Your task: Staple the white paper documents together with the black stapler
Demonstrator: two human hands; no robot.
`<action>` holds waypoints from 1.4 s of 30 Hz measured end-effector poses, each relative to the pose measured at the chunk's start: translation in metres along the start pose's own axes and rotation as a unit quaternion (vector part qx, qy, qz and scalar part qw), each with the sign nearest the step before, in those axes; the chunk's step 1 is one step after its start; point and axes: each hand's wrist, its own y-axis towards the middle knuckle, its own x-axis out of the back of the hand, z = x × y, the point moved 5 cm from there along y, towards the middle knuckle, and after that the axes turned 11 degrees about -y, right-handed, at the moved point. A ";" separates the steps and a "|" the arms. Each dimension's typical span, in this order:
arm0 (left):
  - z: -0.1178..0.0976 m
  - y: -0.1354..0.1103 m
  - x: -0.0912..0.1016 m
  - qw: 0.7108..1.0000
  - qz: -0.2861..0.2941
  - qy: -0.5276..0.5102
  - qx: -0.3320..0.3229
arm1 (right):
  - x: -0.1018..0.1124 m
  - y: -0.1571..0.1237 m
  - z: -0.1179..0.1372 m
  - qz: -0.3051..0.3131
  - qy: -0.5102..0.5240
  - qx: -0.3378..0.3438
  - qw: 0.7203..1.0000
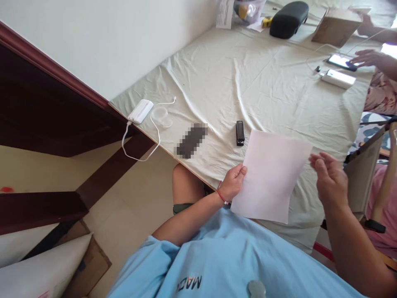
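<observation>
My left hand [233,181] pinches the left edge of a white sheet of paper [270,174] and holds it above the near edge of the cloth-covered table [235,78]. A red string sits on that wrist. My right hand [329,179] hovers just off the paper's right edge, fingers loosely curled and apart, holding nothing. A black stapler [240,133] lies on the cloth just beyond the paper's top left corner.
A white power bank [141,111] with a cable lies at the table's left corner, a blurred dark object [191,140] near the stapler. Across the table another person's hand [369,58] touches a phone [341,62] beside a second power bank [338,78]. A black case [288,18] and cardboard box [336,25] stand farther back.
</observation>
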 end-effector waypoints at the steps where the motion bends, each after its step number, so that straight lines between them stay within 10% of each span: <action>1: -0.001 0.002 0.006 1.000 -0.003 -0.012 0.003 | -0.005 -0.010 -0.007 0.063 0.089 -0.037 0.993; 6: -0.003 0.018 0.030 0.998 -0.028 -0.046 0.026 | -0.052 -0.049 -0.017 0.204 0.214 -0.170 0.940; 14: -0.031 0.023 0.037 0.985 -0.031 -0.168 0.023 | -0.106 -0.016 0.007 0.189 0.211 -0.166 0.945; 20: -0.025 0.019 0.052 0.987 -0.048 -0.151 0.033 | -0.127 -0.026 0.023 0.351 0.203 -0.158 0.901; 29: -0.019 0.008 0.080 0.994 -0.105 0.008 0.013 | -0.134 -0.035 0.017 0.219 0.271 -0.196 0.916; 35: -0.024 -0.010 0.092 0.969 -0.105 0.215 0.064 | -0.145 -0.043 0.033 0.294 0.245 -0.177 0.907; 42: -0.030 -0.014 0.100 0.928 -0.094 0.360 0.026 | -0.144 0.023 0.035 0.173 0.122 -0.052 0.976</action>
